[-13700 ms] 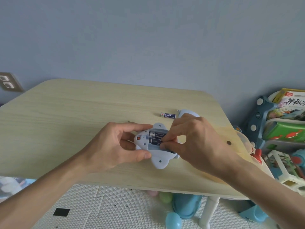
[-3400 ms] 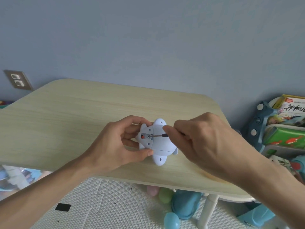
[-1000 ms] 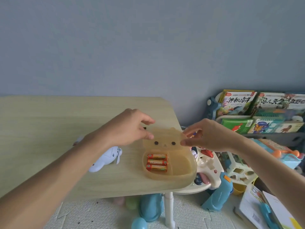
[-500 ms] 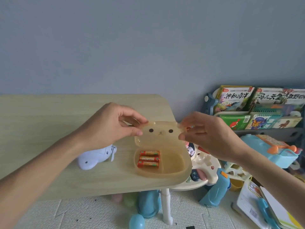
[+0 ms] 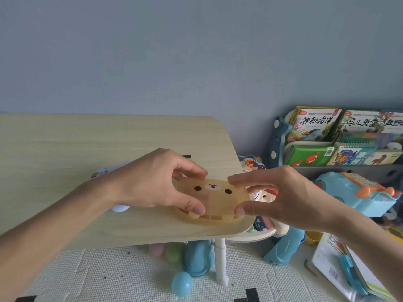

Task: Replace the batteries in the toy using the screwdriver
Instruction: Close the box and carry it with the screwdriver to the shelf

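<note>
Head: hands (image 5: pixel 218 192) grip lid (image 5: pixel 214 196) (book (image 5: pixel 314 124): 神秘海洋).

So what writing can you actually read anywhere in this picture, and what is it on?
"神秘海洋": cover of the picture book at the left of the top shelf.
"鸟儿天堂": cover of the book next to it.
Partly cut off at the picture's edge: title of the third book.
Too small to read: barcode on the green book; print on the booklet on the floor.
No text on the bear-face lid.
</note>
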### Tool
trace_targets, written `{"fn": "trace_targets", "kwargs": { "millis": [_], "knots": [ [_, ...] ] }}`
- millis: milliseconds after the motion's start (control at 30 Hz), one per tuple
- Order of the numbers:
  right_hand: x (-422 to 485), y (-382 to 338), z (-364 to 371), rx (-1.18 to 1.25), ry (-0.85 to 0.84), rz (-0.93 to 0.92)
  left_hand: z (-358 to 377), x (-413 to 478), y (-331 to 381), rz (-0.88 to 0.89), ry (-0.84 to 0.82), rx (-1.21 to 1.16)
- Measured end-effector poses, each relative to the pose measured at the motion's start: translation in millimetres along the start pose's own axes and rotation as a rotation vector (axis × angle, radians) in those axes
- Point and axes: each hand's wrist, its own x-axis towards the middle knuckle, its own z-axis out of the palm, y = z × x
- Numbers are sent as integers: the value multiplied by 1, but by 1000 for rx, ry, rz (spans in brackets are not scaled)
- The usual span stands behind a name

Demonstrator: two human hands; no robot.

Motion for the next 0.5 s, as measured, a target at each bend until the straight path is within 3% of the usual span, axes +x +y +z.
{"fn": "trace_targets", "kwargs": {
  "millis": [400, 500],
  "knots": [
    [4, -2, 4, -97, 0, 25, 7, -1, 6, 24, 29, 143],
    [7, -6, -2, -103, -69, 29, 9, -3, 8, 39, 44, 183]
  ]
}}
